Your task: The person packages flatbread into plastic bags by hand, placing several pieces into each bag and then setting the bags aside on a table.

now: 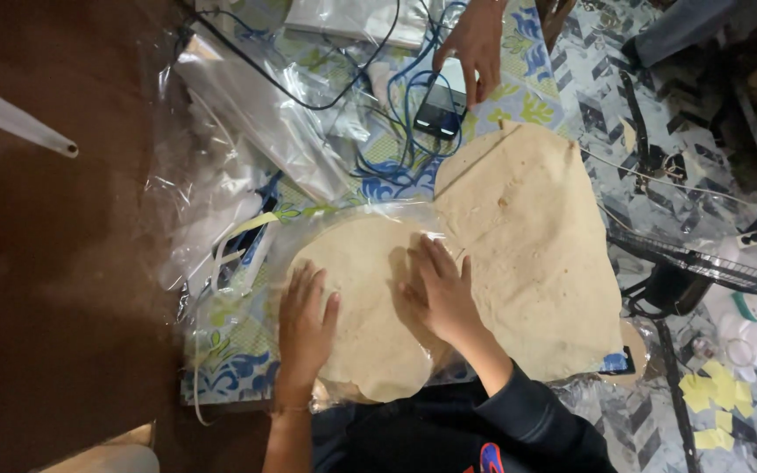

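Pressing both palms flat, I have my left hand (305, 322) and right hand (439, 293) spread open on the round flatbread (365, 307), gripping nothing. It lies straight ahead at the table's (238, 350) near edge, inside a clear bag (343, 215) whose mouth I cannot make out. My right hand is nearer the folded flatbread (532, 254), which runs long away from me. Another person's hand (475, 44) touches a phone (442, 105).
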